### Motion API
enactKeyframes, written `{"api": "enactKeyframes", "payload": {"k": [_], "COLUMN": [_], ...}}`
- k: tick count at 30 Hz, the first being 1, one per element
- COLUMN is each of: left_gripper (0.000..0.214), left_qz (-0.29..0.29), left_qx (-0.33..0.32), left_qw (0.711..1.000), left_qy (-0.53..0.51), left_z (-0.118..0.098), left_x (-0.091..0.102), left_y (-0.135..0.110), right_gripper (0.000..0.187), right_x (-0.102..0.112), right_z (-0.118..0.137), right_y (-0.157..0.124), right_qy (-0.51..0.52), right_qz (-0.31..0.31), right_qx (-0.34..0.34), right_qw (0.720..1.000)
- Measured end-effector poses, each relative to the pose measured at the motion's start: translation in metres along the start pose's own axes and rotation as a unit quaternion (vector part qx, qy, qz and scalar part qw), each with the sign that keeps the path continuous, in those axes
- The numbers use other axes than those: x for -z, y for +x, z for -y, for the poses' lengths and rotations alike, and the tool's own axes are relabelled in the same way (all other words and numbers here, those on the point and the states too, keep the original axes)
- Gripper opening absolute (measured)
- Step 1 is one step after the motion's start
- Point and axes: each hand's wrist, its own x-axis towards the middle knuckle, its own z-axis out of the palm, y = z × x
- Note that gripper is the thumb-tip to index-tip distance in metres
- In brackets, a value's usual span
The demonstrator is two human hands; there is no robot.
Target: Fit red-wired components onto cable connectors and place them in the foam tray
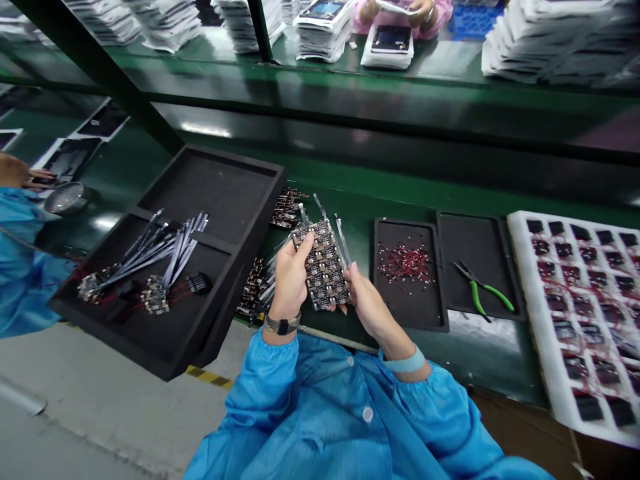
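A panel of several small joined circuit boards (326, 270) is held up in front of my body, with thin silvery ribbon strips sticking out past its far and right edges. My left hand (291, 280) grips its left side, thumb lying on the face and fingers hidden beneath. At the right edge my right hand (371, 305) holds the same panel, thumb near the border, some fingertips showing under the lower edge. More circuit boards (251, 287) with ribbon strips lie on the bench just left of my left hand.
A black partitioned tray (225, 177) at left holds boards with ribbon cables (183, 250). Right of my hands, one shallow tray (385, 303) carries small red-wired parts (406, 261); another (473, 233) holds green-handled pliers (483, 288). A white foam tray (525, 267) stands far right. Co-workers' hands (13, 172) show.
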Motion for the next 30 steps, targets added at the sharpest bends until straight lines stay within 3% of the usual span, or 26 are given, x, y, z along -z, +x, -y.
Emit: {"api": "enactKeyframes", "payload": {"k": [5,9,13,17,23,30], "left_gripper": [0.035,0.041,0.050,0.043,0.036,0.040], "left_qz": [0.043,0.024,0.002,-0.023,0.005,0.020], "left_qx": [-0.031,-0.070,-0.062,-0.119,-0.124,-0.056], "left_qw": [0.995,0.974,0.961,0.947,0.966,0.994], "left_qy": [0.088,0.215,0.271,0.298,0.225,0.088], "left_z": [0.007,0.016,0.031,0.038,0.034,0.046], "left_x": [0.003,0.011,0.016,0.012,0.008,0.004], "left_y": [0.003,-0.008,-0.030,-0.039,-0.037,-0.036], "right_gripper": [0.050,0.047,0.044,0.040,0.042,0.041], "right_x": [-0.003,-0.006,-0.006,-0.005,-0.004,-0.006], "right_z": [0.009,0.009,0.001,0.001,0.010,0.004], "right_y": [0.007,0.010,0.015,0.021,0.021,0.021], "right_qy": [-0.052,-0.113,-0.180,-0.229,-0.183,-0.001], "right_qz": [-0.066,-0.123,-0.137,-0.142,-0.132,-0.106], "right_qx": [0.114,0.183,0.194,0.170,0.183,0.161], "right_qw": [0.990,0.969,0.955,0.948,0.957,0.981]}}
